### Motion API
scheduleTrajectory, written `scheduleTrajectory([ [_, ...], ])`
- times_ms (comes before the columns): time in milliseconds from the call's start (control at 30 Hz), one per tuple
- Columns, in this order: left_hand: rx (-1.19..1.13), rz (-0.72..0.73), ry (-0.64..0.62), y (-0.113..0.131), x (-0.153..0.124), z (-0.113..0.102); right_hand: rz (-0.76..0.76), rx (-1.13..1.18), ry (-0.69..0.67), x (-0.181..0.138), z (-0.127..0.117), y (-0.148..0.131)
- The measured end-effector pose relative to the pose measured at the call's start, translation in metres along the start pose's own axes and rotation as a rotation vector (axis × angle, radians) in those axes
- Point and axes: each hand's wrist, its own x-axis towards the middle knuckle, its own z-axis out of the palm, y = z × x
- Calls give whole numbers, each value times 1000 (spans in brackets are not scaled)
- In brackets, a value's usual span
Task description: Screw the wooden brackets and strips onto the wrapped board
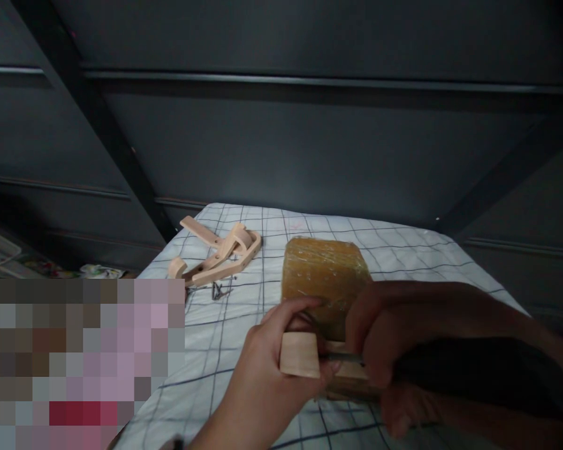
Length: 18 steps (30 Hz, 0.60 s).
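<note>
My left hand [267, 369] pinches a small pale wooden piece [300, 355] between thumb and fingers, low in the middle of the view. My right hand [394, 331] is closed round a thin metal tool [344, 357] whose tip meets the wooden piece. Under both hands lies another pale wooden part [351, 375], mostly hidden. Just behind the hands stands a yellow-brown block [326, 278] wrapped in clear film.
The table carries a white cloth with dark grid lines [244, 325]. At the back left lie curved pale wooden pieces [218, 253] with a few small dark screws [220, 290] beside them. A dark wall and slanting black beams stand behind. A blurred patch covers the lower left.
</note>
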Motion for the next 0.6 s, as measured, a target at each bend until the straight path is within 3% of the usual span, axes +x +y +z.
scheduleTrajectory([
  [233,1,54,8,2,-1,1,127,-46,-86,-7,-13,-2],
  [400,6,87,8,1,0,1,52,-269,95,-1,-5,-11],
  [600,50,121,-4,2,0,-1,46,-284,290,5,10,-12],
])
